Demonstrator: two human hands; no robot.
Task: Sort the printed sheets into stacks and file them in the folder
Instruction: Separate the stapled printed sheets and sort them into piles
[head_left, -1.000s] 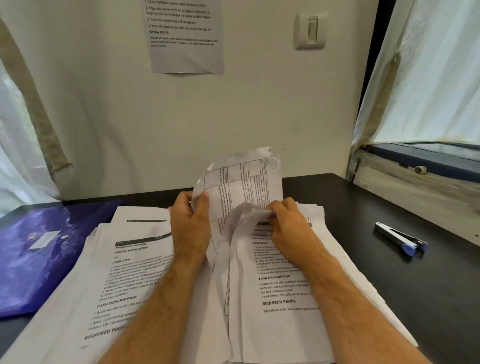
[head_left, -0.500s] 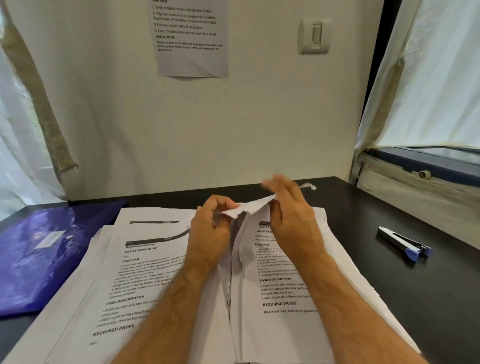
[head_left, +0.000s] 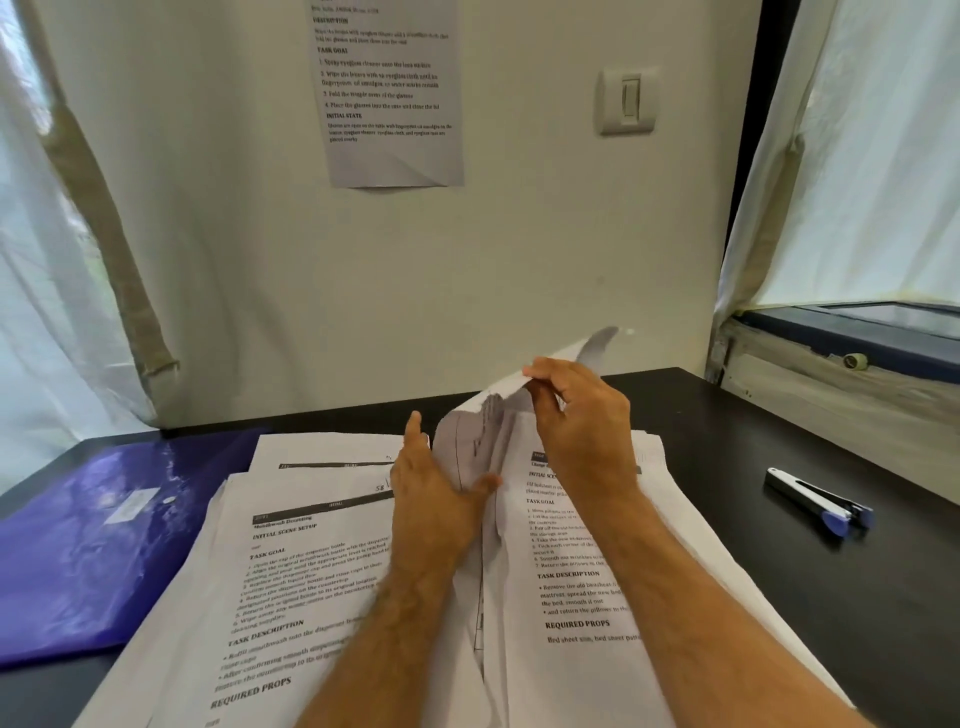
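the right hand (head_left: 584, 421) now pinches the top edge of a crumpled sheet (head_left: 485, 431) and has lifted it higher toward 12 o'clock, while the left hand (head_left: 434, 499), which gripped that sheet a moment ago, has let go and rests flat with fingers straight against its lower part. the sheet stands between two stacks (head_left: 311, 561) at desk centre, so sorting looks unfinished; the folder (head_left: 88, 545) lies shut at 9 o'clock, a stapler (head_left: 818, 501) at 3 o'clock, both unmoved.

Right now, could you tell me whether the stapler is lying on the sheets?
No, the stapler lies on the bare dark table, right of the sheets.
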